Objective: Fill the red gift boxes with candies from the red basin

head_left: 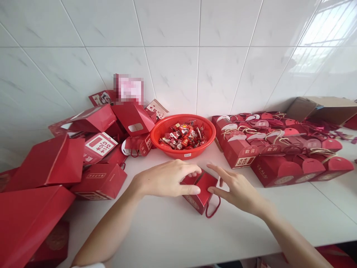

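Note:
A small red gift box (201,186) with a red cord handle (214,212) sits on the white counter in front of me. Its upper side shows red between my hands; part of it is hidden behind my fingers. My left hand (175,180) is over the box's left side, its thumb stretched out apart from the bent fingers. On the right side, my right hand (232,186) has thumb and fingers apart, the thumb at the box's edge. Beyond the box stands a red plastic basket (160,149) with wrapped candies (184,134) in it.
Red boxes (50,160) lie heaped on the left, some tilted. To the right stand rows of closed red gift boxes (279,167) with cord handles. A brown cardboard box (320,108) is at the far right. A tiled wall (173,74) backs the counter (167,234).

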Available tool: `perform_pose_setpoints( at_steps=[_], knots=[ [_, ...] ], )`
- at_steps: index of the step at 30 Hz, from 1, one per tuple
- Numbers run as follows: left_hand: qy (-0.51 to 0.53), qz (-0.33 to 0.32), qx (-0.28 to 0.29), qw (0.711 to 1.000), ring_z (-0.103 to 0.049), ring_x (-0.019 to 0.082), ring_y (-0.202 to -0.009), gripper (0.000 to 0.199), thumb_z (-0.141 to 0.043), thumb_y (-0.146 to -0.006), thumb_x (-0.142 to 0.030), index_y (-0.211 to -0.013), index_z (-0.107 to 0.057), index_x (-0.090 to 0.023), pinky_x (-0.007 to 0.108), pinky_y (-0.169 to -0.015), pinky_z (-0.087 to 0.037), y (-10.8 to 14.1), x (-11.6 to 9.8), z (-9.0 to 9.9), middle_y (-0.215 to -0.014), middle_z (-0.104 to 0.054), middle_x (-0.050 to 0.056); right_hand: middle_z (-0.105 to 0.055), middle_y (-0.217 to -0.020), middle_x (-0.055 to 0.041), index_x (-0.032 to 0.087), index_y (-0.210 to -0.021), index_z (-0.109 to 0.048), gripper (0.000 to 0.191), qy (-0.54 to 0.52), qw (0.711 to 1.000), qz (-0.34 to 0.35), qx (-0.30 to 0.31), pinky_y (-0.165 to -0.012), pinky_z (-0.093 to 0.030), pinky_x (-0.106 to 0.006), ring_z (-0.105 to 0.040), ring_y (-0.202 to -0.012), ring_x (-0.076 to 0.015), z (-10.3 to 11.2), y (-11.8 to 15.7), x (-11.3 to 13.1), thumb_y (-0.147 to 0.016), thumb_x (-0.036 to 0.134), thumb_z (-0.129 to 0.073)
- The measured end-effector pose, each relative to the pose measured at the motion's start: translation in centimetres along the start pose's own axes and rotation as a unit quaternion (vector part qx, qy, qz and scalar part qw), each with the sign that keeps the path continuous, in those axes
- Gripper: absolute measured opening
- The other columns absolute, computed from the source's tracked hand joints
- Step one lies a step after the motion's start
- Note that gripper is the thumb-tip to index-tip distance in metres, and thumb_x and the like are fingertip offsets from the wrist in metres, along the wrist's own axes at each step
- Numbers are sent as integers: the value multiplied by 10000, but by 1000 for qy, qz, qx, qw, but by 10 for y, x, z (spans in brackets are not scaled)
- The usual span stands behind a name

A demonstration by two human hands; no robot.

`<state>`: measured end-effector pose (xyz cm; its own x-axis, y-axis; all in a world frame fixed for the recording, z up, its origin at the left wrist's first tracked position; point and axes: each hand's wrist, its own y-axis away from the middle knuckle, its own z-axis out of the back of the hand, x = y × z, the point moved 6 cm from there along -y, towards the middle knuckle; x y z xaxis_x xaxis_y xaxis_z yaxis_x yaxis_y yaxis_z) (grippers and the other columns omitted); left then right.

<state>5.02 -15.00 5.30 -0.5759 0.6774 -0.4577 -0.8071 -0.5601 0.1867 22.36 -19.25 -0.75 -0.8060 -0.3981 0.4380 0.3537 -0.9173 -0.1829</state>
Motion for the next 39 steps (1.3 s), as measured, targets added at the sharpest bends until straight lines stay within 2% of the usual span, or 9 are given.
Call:
perform_pose_setpoints(
  at_steps=[3,6,9,14,18,24,27,31,39],
  knots=[
    [9,-11,43,999,-656,265,-1076,537,-699,-824,-589,-1220,-659,-229,307,-855,-471,-5,2,-8,-1195,-706,61,-708,-826,-39,214,-1568,-278,752,-59,998,-32,7,-704,-553,-360,-690,-732,-232,-8,-2,-4,-945,484,-601],
    [6,-5,57,998,-661,256,-1026,401,-752,-797,-461,-1119,-682,-231,299,-817,-463,-11,8,-11,-1126,-714,46,-716,-955,-83,203,-1582,-212,844,-115,992,-46,-8,-750,-571,-390,-693,-752,-229,-17,-5,-10,-920,537,-615],
    [6,26,20,999,-645,251,-1023,276,-721,-814,-374,-1037,-657,-225,309,-815,-465,-17,14,-6,-1109,-688,40,-671,-1199,-147,224,-1540,-300,772,-131,990,-29,-42,-775,-586,-418,-693,-799,-228,-21,-7,-14,-921,577,-594],
    [15,55,-54,997,-596,261,-1126,495,-783,-741,-350,-1163,-547,-241,342,-882,-485,-23,21,-1,-1265,-562,64,-630,-1249,-143,253,-1394,-524,483,-114,981,51,-151,-863,-589,-419,-672,-983,-249,-18,-4,-4,-968,477,-572],
    [51,22,-32,998,-521,260,-1256,539,-784,-741,-320,-1220,-542,-267,340,-986,-447,-29,24,-7,-1383,-484,55,-619,-1262,-151,247,-1194,-682,307,-87,972,118,-185,-845,-589,-441,-657,-974,-254,-19,-2,8,-982,431,-558],
    [73,27,60,995,-573,242,-1106,385,-713,-802,-485,-1094,-633,-246,309,-886,-455,-34,35,-15,-1210,-580,48,-671,-1128,-126,187,-1081,-684,410,-213,964,14,-158,-840,-555,-374,-662,-876,-204,-10,-11,-21,-979,545,-510],
    [58,52,71,994,-574,245,-1068,454,-680,-801,-574,-1116,-617,-254,305,-839,-447,-33,40,-14,-1174,-601,49,-659,-749,-47,157,-785,-660,561,-254,965,-54,-25,-680,-506,-306,-596,-694,-167,-21,-16,-39,-933,672,-493],
    [41,73,81,993,-559,268,-1114,507,-666,-791,-610,-1167,-586,-279,321,-842,-449,-31,42,-15,-1189,-608,54,-619,-639,-13,131,-722,-686,591,-320,936,-65,135,-609,-438,-276,-526,-627,-139,-40,-15,-45,-775,719,-669],
    [22,82,36,996,-547,299,-1161,575,-689,-746,-669,-1154,-573,-280,357,-879,-471,-33,44,-15,-1243,-564,82,-653,-709,-18,144,-788,-732,475,-394,908,-104,99,-659,-460,-293,-553,-666,-149,-42,-16,-43,-717,611,-778]
  ],
)
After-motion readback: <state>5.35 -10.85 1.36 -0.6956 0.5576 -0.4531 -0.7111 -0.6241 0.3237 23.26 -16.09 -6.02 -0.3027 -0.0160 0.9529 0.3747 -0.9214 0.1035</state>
